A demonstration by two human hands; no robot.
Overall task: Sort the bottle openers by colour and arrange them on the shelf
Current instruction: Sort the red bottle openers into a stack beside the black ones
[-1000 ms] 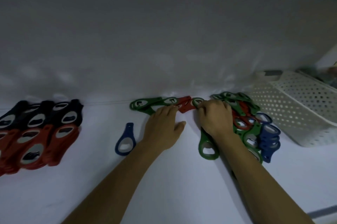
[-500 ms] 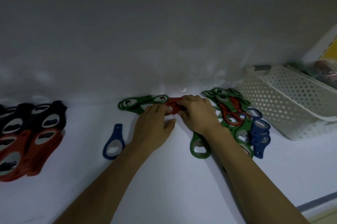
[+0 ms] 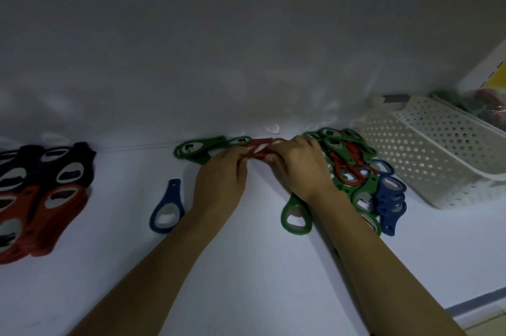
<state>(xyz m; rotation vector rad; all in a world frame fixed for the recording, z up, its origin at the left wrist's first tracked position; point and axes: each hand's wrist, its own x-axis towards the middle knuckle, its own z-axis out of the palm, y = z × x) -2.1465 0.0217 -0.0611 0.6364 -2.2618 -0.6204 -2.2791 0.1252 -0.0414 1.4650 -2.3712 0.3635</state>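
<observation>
reaching forward on outstretched forearms, palms down, the left hand (image 3: 219, 179) and right hand (image 3: 298, 168) meet at the back of the shelf (image 3: 246, 267), each with its fingers curled onto a red opener (image 3: 260, 145) that lies between green openers (image 3: 202, 148) and a mixed pile (image 3: 353, 171).

Left hand (image 3: 219, 179) and right hand (image 3: 298, 168): both bare, uncovered skin across knuckles and wrists. Behind the hands, left forearm (image 3: 164, 261) and right forearm (image 3: 369, 253) are likewise bare and slender, down to the lower edge of view. Dim light; finer skin detail cannot be told.
</observation>
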